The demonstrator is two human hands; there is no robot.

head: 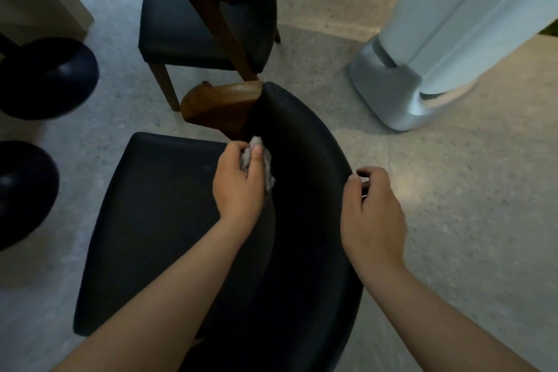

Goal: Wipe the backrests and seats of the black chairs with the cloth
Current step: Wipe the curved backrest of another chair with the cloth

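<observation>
- Your two bare forearms reach in from the bottom edge, over the nearest chair seen from above.
- Your left hand pinches a crumpled grey cloth between the thumb and curled fingers. It presses the cloth to the inner face of the curved black backrest, toward the backrest's far end.
- Your right hand grips the top rim of that same backrest, thumb on the inner side and fingers hooked over the outer side. It is well apart from the cloth.
- The chair's wide black padded seat spreads to the left of the cloth, partly under your left forearm.
- A brown wooden armrest meets the far tip of the backrest, just beyond the cloth.
- At the left edge sit two round glossy black stools, one nearer and one farther.
- A second black-seated chair with brown wooden legs stands beyond the armrest, its wooden frame close to it.
- To the right, a tall white appliance on a silver-grey base stands on the pale speckled floor.
</observation>
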